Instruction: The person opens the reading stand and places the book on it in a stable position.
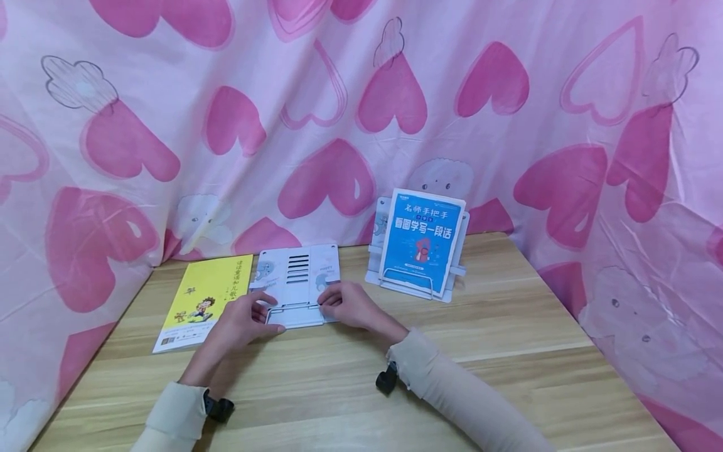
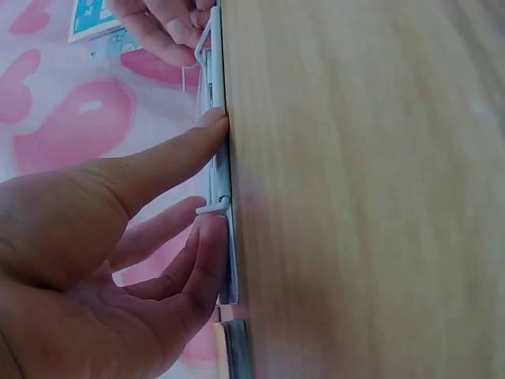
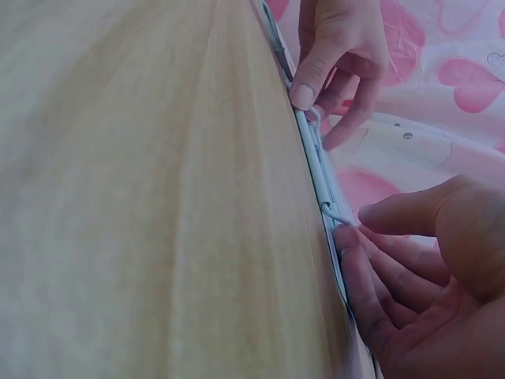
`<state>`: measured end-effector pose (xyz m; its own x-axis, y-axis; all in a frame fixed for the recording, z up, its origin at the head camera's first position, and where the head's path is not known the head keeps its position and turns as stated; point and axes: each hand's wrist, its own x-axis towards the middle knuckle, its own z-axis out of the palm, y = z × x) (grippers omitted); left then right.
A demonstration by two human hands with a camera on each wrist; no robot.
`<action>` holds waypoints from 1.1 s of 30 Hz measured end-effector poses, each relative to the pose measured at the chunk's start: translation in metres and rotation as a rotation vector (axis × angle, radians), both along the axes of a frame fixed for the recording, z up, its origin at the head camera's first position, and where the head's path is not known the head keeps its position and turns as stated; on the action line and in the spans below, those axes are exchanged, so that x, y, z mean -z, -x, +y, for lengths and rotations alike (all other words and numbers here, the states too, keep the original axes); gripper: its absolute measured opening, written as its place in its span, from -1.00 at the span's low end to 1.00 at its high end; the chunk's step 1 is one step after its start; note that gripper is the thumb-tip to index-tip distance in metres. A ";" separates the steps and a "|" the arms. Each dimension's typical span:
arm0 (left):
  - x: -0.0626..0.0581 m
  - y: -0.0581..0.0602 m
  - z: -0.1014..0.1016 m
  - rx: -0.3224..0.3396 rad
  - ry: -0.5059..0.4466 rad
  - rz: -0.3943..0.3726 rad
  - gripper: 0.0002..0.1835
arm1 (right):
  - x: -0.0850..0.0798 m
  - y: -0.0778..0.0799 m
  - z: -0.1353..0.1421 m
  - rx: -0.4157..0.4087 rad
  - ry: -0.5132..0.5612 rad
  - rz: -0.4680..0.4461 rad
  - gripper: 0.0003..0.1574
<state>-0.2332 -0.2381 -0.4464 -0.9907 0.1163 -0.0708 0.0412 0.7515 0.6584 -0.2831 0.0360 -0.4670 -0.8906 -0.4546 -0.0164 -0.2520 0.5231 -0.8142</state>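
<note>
A grey-white book stand (image 1: 298, 295) with slots and printed cartoon figures lies nearly flat on the table, a wire page holder (image 1: 294, 306) along its front. At the stand's front left is my left hand (image 1: 244, 319). Its straight thumb (image 2: 177, 154) touches the front edge, while the other fingers, apart from the thumb, meet the wire's left end. My right hand (image 1: 351, 306) pinches the wire's right end (image 3: 338, 214) between thumb and forefinger. Left of the stand lies a yellow book (image 1: 210, 301), its cover drawn with a running child.
Behind and to the right, a second book stand (image 1: 375, 276) props up a blue book (image 1: 420, 245) behind its wire holder. A pink heart-patterned curtain (image 1: 316, 176) hangs along the back and sides of the wooden table (image 1: 440, 351).
</note>
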 end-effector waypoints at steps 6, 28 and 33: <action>0.003 0.001 -0.001 -0.035 -0.014 0.004 -0.23 | 0.000 0.000 -0.001 -0.016 0.010 -0.013 -0.75; 0.002 0.000 -0.001 -0.042 0.013 -0.023 -0.45 | -0.003 -0.002 0.002 -0.050 -0.009 -0.053 -0.65; 0.004 0.000 -0.002 -0.029 0.019 0.000 -0.50 | -0.004 -0.003 0.002 -0.075 -0.028 -0.051 -0.75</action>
